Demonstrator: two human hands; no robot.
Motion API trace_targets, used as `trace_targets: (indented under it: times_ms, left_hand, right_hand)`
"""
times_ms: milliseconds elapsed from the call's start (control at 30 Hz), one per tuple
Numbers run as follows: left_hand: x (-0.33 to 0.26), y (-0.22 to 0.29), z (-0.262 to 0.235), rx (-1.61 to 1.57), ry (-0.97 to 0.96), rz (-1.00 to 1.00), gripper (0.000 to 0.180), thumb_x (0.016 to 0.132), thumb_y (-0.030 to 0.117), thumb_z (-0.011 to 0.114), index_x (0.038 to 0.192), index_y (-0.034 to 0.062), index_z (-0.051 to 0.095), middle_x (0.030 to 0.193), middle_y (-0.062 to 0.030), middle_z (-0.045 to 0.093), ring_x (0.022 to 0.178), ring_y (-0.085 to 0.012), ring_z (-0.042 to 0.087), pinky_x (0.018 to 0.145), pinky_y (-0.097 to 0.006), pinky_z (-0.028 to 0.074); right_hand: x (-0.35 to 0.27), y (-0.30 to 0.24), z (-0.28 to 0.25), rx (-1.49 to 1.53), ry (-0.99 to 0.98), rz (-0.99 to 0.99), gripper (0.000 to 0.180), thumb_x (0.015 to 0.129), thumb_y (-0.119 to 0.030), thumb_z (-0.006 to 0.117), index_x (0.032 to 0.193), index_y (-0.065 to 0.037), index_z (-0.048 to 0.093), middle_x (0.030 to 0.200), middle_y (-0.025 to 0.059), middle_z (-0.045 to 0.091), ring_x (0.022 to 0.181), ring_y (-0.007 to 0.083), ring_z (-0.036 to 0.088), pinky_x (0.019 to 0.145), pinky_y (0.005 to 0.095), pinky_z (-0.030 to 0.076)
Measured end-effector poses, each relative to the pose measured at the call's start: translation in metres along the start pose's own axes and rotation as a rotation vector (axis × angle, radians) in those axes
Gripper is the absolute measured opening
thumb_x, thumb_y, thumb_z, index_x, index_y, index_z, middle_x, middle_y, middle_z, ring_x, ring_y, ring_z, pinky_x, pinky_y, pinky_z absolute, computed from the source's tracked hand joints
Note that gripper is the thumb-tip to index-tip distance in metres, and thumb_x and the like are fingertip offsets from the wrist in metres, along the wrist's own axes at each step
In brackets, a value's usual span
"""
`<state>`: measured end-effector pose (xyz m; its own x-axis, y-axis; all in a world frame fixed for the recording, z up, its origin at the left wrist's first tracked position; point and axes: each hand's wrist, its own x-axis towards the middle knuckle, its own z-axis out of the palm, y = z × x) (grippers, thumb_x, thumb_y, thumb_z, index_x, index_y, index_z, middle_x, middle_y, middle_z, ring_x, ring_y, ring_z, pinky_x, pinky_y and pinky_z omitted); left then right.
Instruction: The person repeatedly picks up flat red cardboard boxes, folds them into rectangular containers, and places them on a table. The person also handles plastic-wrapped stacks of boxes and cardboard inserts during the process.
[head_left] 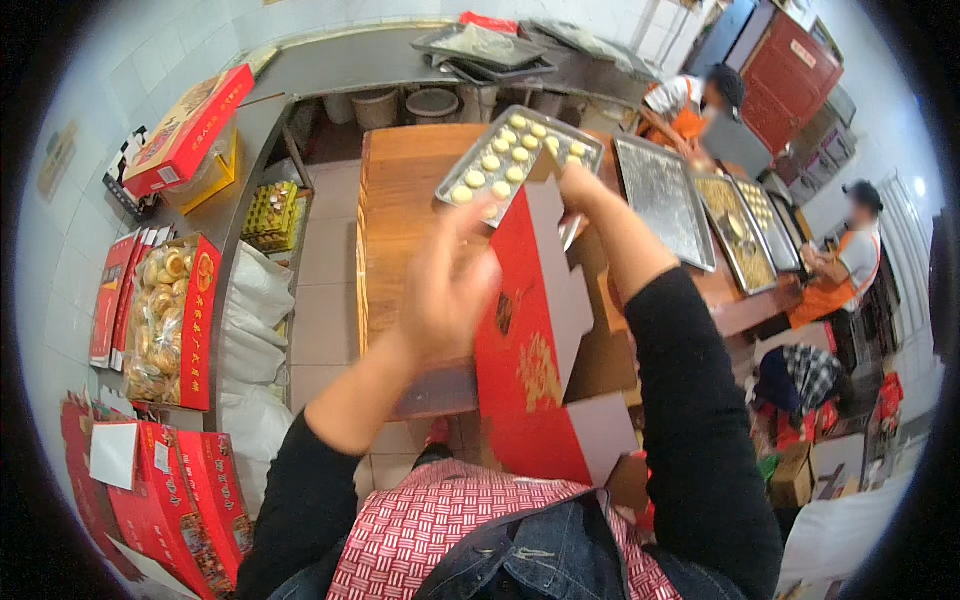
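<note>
A red cardboard carton (515,345), partly unfolded with grey-white inner flaps, stands tilted in front of me, its lower end near my checked apron. My right hand (578,190) is closed on the carton's far end. Left of the carton, my left hand (450,290) is blurred, its fingers stretched out and apart, with nothing seen in it; whether it touches the red side I cannot tell. Beyond both hands, a metal baking tray (447,180) with rows of small pale round dough pieces lies on the wooden table (400,210).
More trays, including a bare metal tray (660,200), line the table's right side, where two people in orange aprons work. Another person bends lower right. On the left counter sits a red box (203,330) of bagged pastries. Red cartons (185,490) stand below it, beside white sacks (250,310).
</note>
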<state>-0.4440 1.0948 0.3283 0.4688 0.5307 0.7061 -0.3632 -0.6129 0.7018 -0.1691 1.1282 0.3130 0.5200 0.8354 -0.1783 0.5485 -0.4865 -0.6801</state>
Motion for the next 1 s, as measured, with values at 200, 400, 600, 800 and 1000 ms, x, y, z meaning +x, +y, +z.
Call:
trace_targets:
  times_ms: [200, 400, 600, 800, 1000]
  left_hand:
    - [-0.104, 0.093, 0.008, 0.229, -0.404, 0.35, 0.036, 0.073, 0.015, 0.068, 0.106, 0.0039, 0.058, 0.109, -0.0154, 0.059, 0.103, -0.0292, 0.057, 0.09, -0.04, 0.046]
    - [-0.198, 0.063, -0.041, 0.139, -0.211, -0.391, 0.112, 0.06, 0.053, 0.076, 0.139, 0.0015, 0.016, 0.144, -0.0238, 0.013, 0.133, -0.0362, 0.02, 0.107, -0.042, 0.02]
    - [-0.214, 0.038, -0.006, 0.069, 0.011, -0.566, 0.101, 0.076, 0.054, 0.06, 0.138, -0.0054, 0.006, 0.142, -0.021, 0.02, 0.13, -0.0304, 0.026, 0.106, -0.04, 0.022]
    - [-0.162, -0.016, -0.032, -0.331, 0.533, -0.528, 0.066, 0.094, 0.048, 0.027, 0.137, -0.0013, 0.023, 0.135, -0.0116, 0.035, 0.121, -0.0195, 0.035, 0.105, -0.032, 0.022]
    - [-0.114, -0.016, -0.034, -0.175, 0.351, -0.574, 0.063, 0.095, 0.049, 0.025, 0.135, 0.0007, 0.032, 0.119, -0.0077, 0.051, 0.108, -0.0156, 0.047, 0.097, -0.029, 0.033]
  right_hand:
    - [0.002, 0.004, -0.025, 0.194, 0.112, 0.017, 0.019, 0.071, -0.002, 0.061, 0.085, 0.011, 0.06, 0.082, 0.0216, 0.064, 0.062, 0.0331, 0.065, 0.044, 0.0398, 0.055]
    - [0.013, 0.054, -0.065, 0.057, 0.271, 0.121, 0.027, 0.077, -0.008, 0.055, 0.096, 0.011, 0.059, 0.094, 0.0234, 0.063, 0.077, 0.0332, 0.066, 0.05, 0.0421, 0.055]
    - [0.006, 0.097, -0.096, -0.047, 0.353, 0.171, 0.021, 0.073, -0.004, 0.052, 0.079, 0.015, 0.06, 0.083, 0.0265, 0.063, 0.064, 0.0338, 0.066, 0.052, 0.0394, 0.054]
    - [-0.104, 0.074, -0.082, -0.113, 0.266, -0.096, 0.024, 0.069, -0.006, 0.052, 0.085, 0.011, 0.057, 0.078, 0.0268, 0.061, 0.065, 0.036, 0.064, 0.058, 0.0392, 0.051]
    - [-0.205, 0.092, -0.058, -0.182, 0.246, -0.567, 0.051, 0.069, 0.0, 0.047, 0.12, -0.001, 0.044, 0.1, 0.0258, 0.056, 0.099, 0.0415, 0.053, 0.086, 0.0402, 0.042]
